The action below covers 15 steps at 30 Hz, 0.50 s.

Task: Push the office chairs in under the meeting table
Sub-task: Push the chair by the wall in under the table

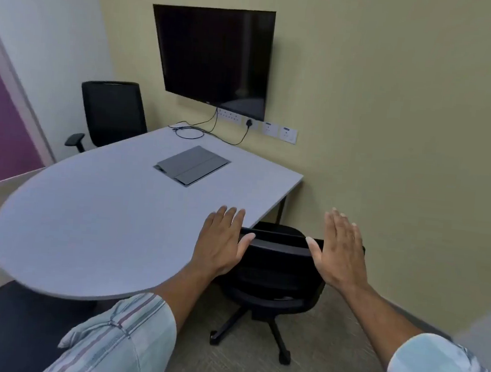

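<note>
We look down at a grey meeting table (pixel 95 220) with a rounded near end and a straight far end against a yellowish wall (pixel 393 109). Our left hand (pixel 221 243) is spread flat, fingers straight and together, thumb out to the side, and it grips nothing; it hovers over the table's right edge and the left end of a black chair back. Our right hand (pixel 341 250) is equally flat and open, palm down, thumb pointing inward, and it too has hold of nothing. Whether either palm actually touches the chair we cannot tell.

The near chair (pixel 271 280) stands at the table's right side, between our hands. The top of its backrest lies close to the table edge, its seat appears partly under the tabletop, and its star base with castors rests on the carpet (pixel 327 356) below.

A second black chair (pixel 112 113) with an armrest stands at the far left corner of the table, its back upright above the tabletop.

On the table lies a flat grey cable hatch (pixel 192 165), and a black cable (pixel 189 132) coils near the far edge, running up to the wall sockets (pixel 278 131). A dark screen (pixel 214 55) hangs on the wall above them. Striped sleeves (pixel 123 341) cover both forearms up to the rolled cuffs
</note>
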Each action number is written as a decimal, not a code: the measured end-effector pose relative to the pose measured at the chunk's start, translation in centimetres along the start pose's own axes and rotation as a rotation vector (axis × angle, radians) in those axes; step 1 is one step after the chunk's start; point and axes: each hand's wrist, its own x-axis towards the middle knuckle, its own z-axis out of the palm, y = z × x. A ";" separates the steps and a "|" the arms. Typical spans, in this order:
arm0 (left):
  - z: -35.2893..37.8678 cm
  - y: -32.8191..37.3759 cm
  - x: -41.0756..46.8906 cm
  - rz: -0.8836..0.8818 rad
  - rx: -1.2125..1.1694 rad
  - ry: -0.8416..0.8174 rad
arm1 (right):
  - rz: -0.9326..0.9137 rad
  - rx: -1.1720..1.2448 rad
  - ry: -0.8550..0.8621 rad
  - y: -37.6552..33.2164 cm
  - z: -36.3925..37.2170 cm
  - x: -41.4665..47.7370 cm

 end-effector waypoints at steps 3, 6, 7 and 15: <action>0.5 1.5 1.5 0.035 -0.006 -0.013 | 0.079 0.029 -0.030 2.7 0.0 0.6; 1.7 2.9 2.6 0.012 -0.051 -0.109 | 0.095 0.074 -0.158 4.7 1.0 1.2; 2.2 3.1 2.7 -0.004 -0.055 -0.160 | 0.086 0.093 -0.215 5.2 1.5 1.4; 5.2 3.6 2.4 0.036 0.143 -0.210 | -0.010 0.141 -0.304 6.7 5.4 2.0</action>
